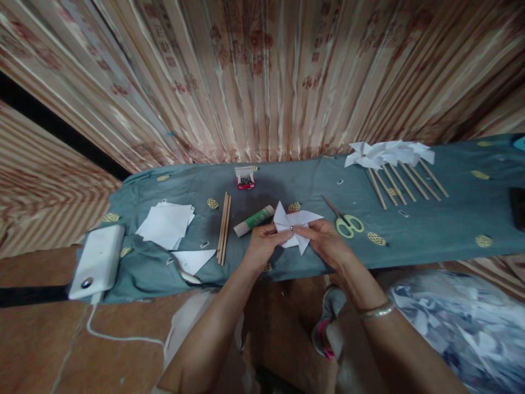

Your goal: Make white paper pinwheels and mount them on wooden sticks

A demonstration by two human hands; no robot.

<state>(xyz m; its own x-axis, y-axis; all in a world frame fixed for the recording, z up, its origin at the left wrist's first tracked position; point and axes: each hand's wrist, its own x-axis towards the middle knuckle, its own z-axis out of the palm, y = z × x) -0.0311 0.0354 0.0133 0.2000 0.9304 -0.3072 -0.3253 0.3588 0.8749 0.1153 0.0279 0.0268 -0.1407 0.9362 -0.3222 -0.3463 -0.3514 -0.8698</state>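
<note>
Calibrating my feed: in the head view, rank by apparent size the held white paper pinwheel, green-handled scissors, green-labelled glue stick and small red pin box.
1. white paper pinwheel
2. green-handled scissors and green-labelled glue stick, about alike
3. small red pin box, though it sits farther back

Both hands meet over the near edge of a table covered in teal cloth [430,230]: the left hand [262,246] and right hand [324,241] pinch a white paper pinwheel [293,221] between their fingers. Just behind it lie a glue stick [253,220] and green-handled scissors [346,221], with wooden sticks [223,227] and a stack of paper squares [166,224] to the left. Finished pinwheels on sticks [389,158] lie far right, a small red box of pins [245,178] at the back.
</note>
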